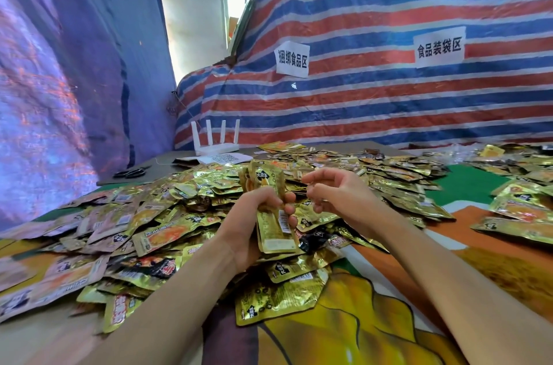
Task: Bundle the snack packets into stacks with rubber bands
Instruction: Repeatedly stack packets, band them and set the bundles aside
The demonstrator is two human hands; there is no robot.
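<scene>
My left hand [254, 215] grips a stack of gold snack packets [273, 224], held upright above the table, its top end at about the height of my right fingertips. My right hand [332, 189] hovers just right of the stack with fingers loosely curled; whether it pinches a rubber band I cannot tell. A big heap of loose gold and orange packets [167, 209] covers the table to the left of and behind my hands. No rubber band shows clearly.
A white router [215, 143] with several antennas stands at the back left on papers, black scissors [131, 172] beside it. More packets [520, 209] lie at the right. A striped tarp wall [389, 113] with two paper signs closes the back. Orange-yellow printed cloth [344, 319] covers the near table.
</scene>
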